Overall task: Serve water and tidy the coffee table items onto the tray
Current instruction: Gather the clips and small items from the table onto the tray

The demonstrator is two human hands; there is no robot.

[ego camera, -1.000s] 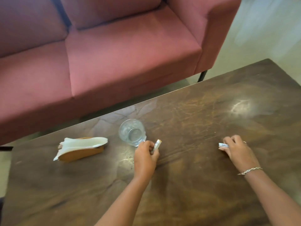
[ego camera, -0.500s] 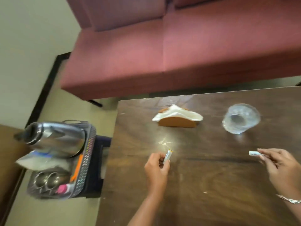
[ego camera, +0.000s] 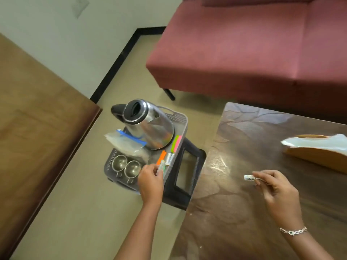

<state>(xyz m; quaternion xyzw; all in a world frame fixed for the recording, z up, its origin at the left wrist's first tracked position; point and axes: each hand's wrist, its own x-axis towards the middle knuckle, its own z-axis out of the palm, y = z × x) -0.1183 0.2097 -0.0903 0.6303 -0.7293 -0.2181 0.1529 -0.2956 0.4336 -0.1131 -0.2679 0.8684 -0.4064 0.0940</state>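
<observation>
While your left hand pinches a small stick over the tray, your right hand, at its three o'clock, pinches a white sachet over the coffee table.

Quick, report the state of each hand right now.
Left hand: closed, pinching a small white cylinder over the grey perforated plastic tray.
Right hand: closed, pinching a white lettered cylinder.

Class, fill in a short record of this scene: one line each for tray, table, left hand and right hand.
tray: on a dark stool; holds kettle, two metal cups, plastic bag
table: napkin holder near the right edge of view
left hand: holds a battery over the tray
right hand: pinches a second battery over the table
</observation>
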